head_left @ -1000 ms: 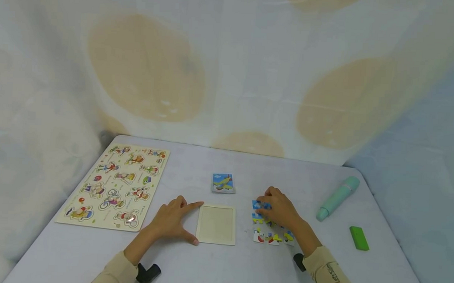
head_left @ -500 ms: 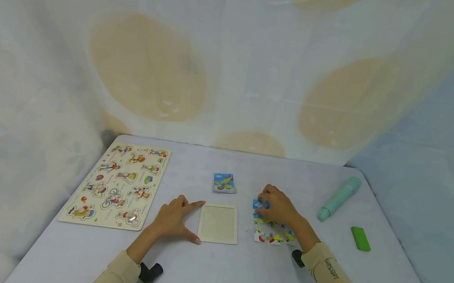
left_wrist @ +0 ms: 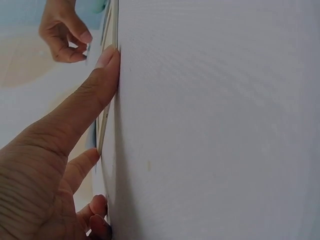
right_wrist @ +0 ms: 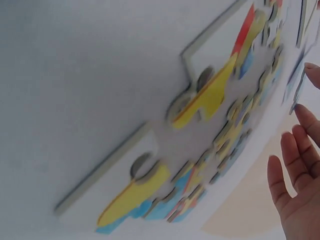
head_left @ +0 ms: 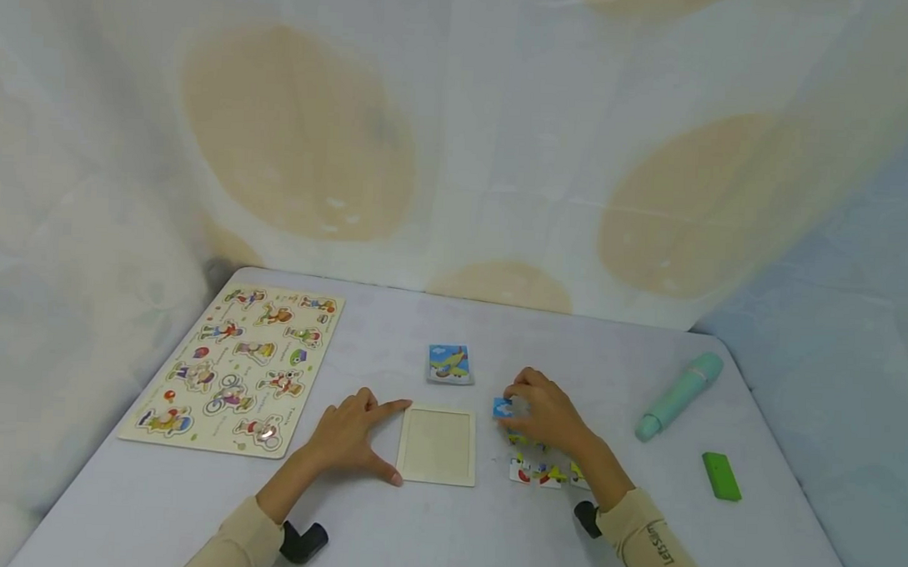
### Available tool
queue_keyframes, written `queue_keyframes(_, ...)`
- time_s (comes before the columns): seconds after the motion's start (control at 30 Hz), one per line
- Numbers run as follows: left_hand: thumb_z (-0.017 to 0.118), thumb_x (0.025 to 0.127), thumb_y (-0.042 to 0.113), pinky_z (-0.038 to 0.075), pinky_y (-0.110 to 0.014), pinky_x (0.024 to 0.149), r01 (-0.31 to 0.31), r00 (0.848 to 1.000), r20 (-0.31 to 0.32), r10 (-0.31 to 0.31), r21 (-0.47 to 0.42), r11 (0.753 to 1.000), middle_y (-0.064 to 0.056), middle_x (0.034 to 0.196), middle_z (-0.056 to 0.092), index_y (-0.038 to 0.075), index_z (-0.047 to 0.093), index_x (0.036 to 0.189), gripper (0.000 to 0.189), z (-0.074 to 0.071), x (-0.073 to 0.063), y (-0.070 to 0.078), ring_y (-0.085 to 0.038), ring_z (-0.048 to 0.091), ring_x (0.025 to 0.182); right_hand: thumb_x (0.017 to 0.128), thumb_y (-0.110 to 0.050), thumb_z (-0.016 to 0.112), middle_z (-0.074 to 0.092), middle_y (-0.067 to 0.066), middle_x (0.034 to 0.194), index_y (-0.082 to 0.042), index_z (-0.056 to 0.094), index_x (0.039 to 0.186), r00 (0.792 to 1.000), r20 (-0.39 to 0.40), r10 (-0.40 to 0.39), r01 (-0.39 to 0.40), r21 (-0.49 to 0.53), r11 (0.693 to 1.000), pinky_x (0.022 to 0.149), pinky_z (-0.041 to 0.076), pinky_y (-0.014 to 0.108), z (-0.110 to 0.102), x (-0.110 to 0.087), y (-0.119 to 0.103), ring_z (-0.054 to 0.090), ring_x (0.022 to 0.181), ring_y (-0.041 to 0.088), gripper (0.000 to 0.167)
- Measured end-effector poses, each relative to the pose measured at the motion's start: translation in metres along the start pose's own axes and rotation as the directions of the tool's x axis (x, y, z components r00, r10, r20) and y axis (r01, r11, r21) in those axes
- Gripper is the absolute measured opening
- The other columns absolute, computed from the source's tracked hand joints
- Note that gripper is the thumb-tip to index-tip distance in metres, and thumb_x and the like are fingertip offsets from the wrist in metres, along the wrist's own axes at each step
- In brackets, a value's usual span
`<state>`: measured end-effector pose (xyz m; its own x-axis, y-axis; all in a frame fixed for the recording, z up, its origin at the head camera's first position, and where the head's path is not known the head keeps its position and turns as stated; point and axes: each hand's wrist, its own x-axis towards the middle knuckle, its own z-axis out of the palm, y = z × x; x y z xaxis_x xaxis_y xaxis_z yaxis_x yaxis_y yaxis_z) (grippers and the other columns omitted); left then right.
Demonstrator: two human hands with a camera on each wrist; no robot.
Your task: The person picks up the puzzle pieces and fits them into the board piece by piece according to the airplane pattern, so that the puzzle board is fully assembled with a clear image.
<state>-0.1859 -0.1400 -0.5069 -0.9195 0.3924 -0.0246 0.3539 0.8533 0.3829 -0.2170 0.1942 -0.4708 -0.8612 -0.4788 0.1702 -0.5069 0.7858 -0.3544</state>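
My right hand pinches a blue jigsaw piece between thumb and fingertip; in the right wrist view this piece shows edge-on, lifted off the table. Below that hand lie loose jigsaw pieces with yellow, red and white parts, some hidden by the hand. The left hand spreads thumb and index finger along the left side of a shallow wooden puzzle tray, touching its near and far corners. In the left wrist view the thumb rests against the tray's edge. The tray's recess holds no pieces.
Behind the tray sits a small blue picture puzzle with a yellow plane. A large peg puzzle board covers the left of the table. On the right lie a mint-green cylinder and a green block.
My right hand has shifted a little left, toward the tray, carrying the blue jigsaw piece away from the others. The left hand stays at the tray's side.
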Motion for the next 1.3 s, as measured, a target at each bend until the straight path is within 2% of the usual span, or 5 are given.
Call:
queue_keyframes(0.23,0.087,0.047,0.071,0.027,-0.033,0.064,0.001,1.000,-0.003,-0.001,-0.002,1.000,0.001,0.093,0.038,0.039,0.051,0.143,0.108,0.001,0.001,0.000,-0.015,0.036,0.080,0.078,-0.028,0.084,0.056,0.001,0.102,-0.011,0.074,0.099,1.000,0.021,-0.005,0.004,0.035,0.999,0.080,0.049,0.034,0.006,0.004,-0.020,0.052,0.091,0.014,0.029)
queue_keyframes(0.5,0.087,0.047,0.071,0.027,-0.033,0.064,0.009,1.000,0.001,-0.009,0.000,1.000,0.001,0.093,0.038,0.039,0.051,0.143,0.107,-0.001,0.001,0.000,-0.015,0.036,0.080,0.079,-0.031,0.084,0.055,-0.002,0.099,-0.013,0.074,0.100,0.995,0.061,-0.083,0.081,0.023,0.996,0.077,0.046,0.030,0.020,0.015,-0.048,0.050,0.087,0.011,0.029)
queue_keyframes(0.77,0.086,0.047,0.072,0.028,-0.033,0.065,0.012,1.000,0.005,-0.012,-0.001,1.000,0.001,0.094,0.038,0.039,0.051,0.143,0.107,-0.002,0.000,0.002,-0.015,0.037,0.080,0.078,-0.033,0.084,0.054,-0.002,0.096,-0.012,0.076,0.098,0.989,0.092,-0.118,0.116,0.017,0.993,0.074,0.045,0.028,0.030,0.025,-0.069,0.048,0.083,0.011,0.031)
queue_keyframes(1.07,0.086,0.048,0.072,0.028,-0.033,0.064,0.001,1.000,-0.005,-0.001,-0.016,1.000,0.001,0.093,0.037,0.038,0.052,0.143,0.106,-0.002,-0.003,0.001,-0.014,0.036,0.079,0.079,-0.038,0.083,0.055,-0.002,0.097,-0.011,0.076,0.103,0.977,0.134,-0.167,0.179,-0.078,0.981,0.075,0.046,0.027,0.046,0.034,-0.081,0.049,0.085,0.010,0.036)
queue_keyframes(1.3,0.085,0.048,0.073,0.027,-0.033,0.065,-0.004,1.000,-0.004,0.004,-0.020,1.000,0.002,0.093,0.037,0.038,0.051,0.143,0.107,-0.002,-0.002,0.000,-0.014,0.036,0.080,0.084,-0.047,0.076,0.052,-0.002,0.097,-0.017,0.074,0.117,0.980,0.129,-0.151,0.174,-0.193,0.966,0.079,0.044,0.032,0.042,0.023,-0.088,0.046,0.085,0.011,0.045)
